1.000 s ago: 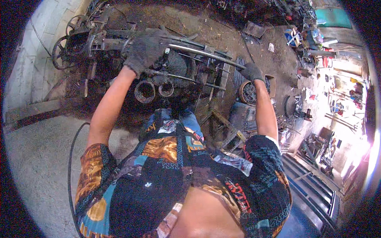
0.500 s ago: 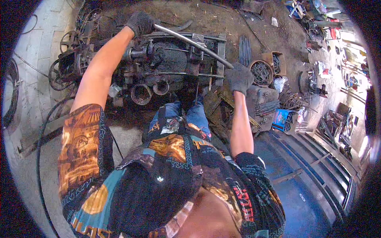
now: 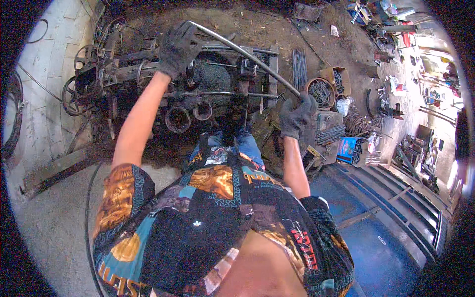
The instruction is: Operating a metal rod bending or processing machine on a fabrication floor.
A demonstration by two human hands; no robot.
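A long, slightly bent metal rod [image 3: 247, 56] slants across above a dark, greasy machine [image 3: 213, 74]. Both my hands wear dark grey gloves. My right hand [image 3: 298, 117] holds the rod's lower right end between thumb and fingers. At the upper left end is my left hand [image 3: 176, 51], its fingers stretched out and apart; the fingertips are beside the rod's tip, and whether they touch it is hard to tell. Under the rod, the machine has parallel bars, a clamp-like block [image 3: 248, 67] and two round pipe-like openings [image 3: 177, 120] on the near side.
Right of the machine stand a round container of metal pieces [image 3: 320, 93], a cardboard box [image 3: 341, 79], a bundle of thin rods [image 3: 299, 69] and a blue box [image 3: 348, 149]. A blue metal sheet with a frame [image 3: 366, 222] lies at lower right. A black hose [image 3: 89, 213] runs along the left floor.
My left hand has come nearer to me, its fingers loosening from a grip around the rod's end. My right hand has dropped slightly, still with the rod.
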